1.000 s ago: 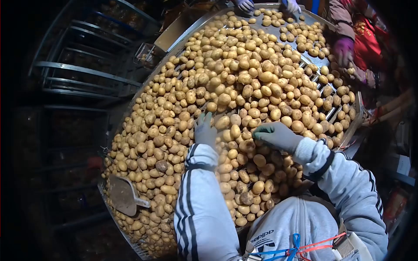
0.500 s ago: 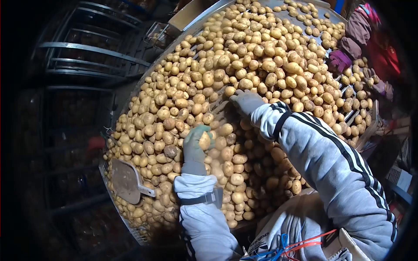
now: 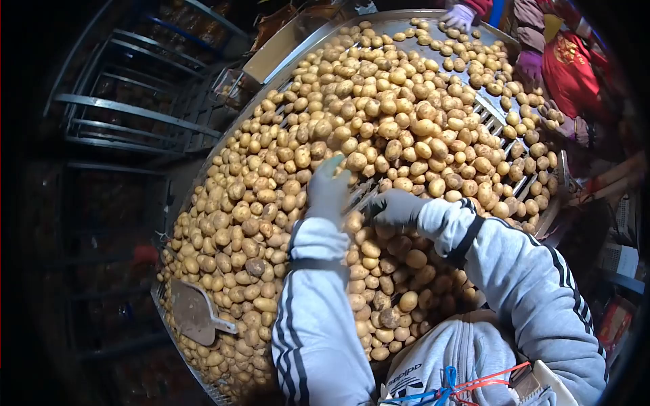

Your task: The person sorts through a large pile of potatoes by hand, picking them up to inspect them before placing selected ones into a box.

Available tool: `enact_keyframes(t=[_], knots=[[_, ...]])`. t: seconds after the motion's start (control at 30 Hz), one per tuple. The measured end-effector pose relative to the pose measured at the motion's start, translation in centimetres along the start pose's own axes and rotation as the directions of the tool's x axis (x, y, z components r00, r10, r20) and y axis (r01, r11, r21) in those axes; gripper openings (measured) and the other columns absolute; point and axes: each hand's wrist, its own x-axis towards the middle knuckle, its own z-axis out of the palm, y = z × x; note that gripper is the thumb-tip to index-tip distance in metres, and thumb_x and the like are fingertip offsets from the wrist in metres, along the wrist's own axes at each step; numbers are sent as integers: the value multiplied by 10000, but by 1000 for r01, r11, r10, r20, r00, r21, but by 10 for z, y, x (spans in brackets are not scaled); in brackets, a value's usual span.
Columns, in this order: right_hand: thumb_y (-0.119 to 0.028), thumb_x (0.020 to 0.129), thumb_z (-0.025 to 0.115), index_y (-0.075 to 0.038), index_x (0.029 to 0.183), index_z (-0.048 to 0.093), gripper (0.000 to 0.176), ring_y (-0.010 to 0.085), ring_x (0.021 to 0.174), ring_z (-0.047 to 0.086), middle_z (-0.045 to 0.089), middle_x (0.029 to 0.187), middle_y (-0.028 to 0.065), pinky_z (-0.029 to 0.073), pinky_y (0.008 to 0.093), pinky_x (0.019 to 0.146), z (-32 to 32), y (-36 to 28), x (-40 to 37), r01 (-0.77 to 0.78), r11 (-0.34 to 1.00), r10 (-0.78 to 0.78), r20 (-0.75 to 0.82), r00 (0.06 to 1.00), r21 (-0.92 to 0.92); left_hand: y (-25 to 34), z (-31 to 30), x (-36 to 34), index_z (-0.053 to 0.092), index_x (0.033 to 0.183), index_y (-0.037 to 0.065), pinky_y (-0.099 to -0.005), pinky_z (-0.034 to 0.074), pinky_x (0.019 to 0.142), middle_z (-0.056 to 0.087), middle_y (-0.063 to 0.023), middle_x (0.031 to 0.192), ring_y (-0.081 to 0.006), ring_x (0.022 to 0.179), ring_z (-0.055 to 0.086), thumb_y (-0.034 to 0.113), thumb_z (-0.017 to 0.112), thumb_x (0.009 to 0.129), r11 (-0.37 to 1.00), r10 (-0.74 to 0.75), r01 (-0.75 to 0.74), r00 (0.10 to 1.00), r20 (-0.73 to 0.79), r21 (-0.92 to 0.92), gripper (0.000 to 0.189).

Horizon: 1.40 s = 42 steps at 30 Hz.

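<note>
Half a second ago the right hand (image 3: 394, 206) was stretched far out over the heap and the left hand (image 3: 327, 189) was drawn back with a potato cupped in its palm. Now they have swapped. The right has pulled in close and the left has reached forward, so both gloved hands sit side by side at one patch of the pile, and the work has closed in on that spot.

From the head view, the left hand lies flat on the potatoes (image 3: 379, 108), fingers stretched out and loose, with no sign of the potato it was cupping. The right hand is curled knuckles-up with its fingers dug down among them. I cannot tell whether it grips one. Between the two hands a short run of bare metal bars (image 3: 363, 194) shows through.

The potatoes are small, rounded and tan, dull with dust, a few of them darker and scabby. They are heaped across the whole long table (image 3: 271, 59), which is dull steel. The gloves look grey and rubbery, the sleeves (image 3: 308, 318) soft and grey with dark stripes.

A flat, dirt-caked scoop (image 3: 191, 310) lies on the pile near the left edge, well apart from the hands. At the far end, other people's gloved hands, one purple (image 3: 530, 65) and one pale (image 3: 460, 15), work among the potatoes.
</note>
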Motion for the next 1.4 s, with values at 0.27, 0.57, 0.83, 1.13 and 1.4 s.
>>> enact_keyframes(t=[0.27, 0.57, 0.83, 1.13, 1.4], knots=[[-313, 986, 692, -107, 1221, 760, 320, 117, 877, 682, 774, 997, 31, 558, 288, 795, 1, 6, -59, 64, 943, -14, -151, 988, 328, 22, 26, 14, 640, 1369, 78, -377, 611, 782, 723, -158, 1149, -265, 938, 727, 228, 707, 928, 728, -249, 431, 891, 380, -533, 471], [-474, 1091, 533, -98, 1560, 446, 607, 218, 1308, 533, 535, 1499, 81, 473, 375, 1071, 40, 2, -85, 50, 427, 32, -70, 997, 903, 81, 32, -132, 586, 1428, 1, -341, 571, 945, 660, -165, 1324, -242, 1109, 683, 229, 560, 1063, 609, -258, 294, 952, 167, -736, 431], [-286, 869, 800, -53, 1367, 537, 609, 307, 1186, 609, 629, 1267, 168, 489, 391, 1041, 54, 68, -138, 352, 348, -135, -325, 936, 869, 174, 107, -209, 534, 1467, -44, -452, 342, 1221, 518, -258, 1518, -399, 1415, 479, 298, 481, 1086, 969, 145, -138, 989, -19, 205, 515], [-377, 1010, 563, -82, 1232, 663, 383, 188, 759, 699, 699, 959, 70, 630, 351, 627, -70, 102, -391, 436, 405, 403, -584, 705, 804, 130, 65, -206, 635, 1370, -32, -328, 522, 1008, 679, -139, 1284, -228, 1126, 654, 117, 564, 1068, 853, -299, 260, 954, -16, -453, 344], [-158, 1024, 668, 14, 1452, 557, 474, 174, 1269, 594, 600, 1431, 91, 452, 317, 1095, -114, 215, -540, -5, 976, 204, -911, 357, 216, 33, -18, -189, 660, 1388, 64, -321, 564, 873, 723, -128, 1239, -210, 1037, 685, 161, 619, 1017, 900, -431, 432, 902, 29, -56, 385]])
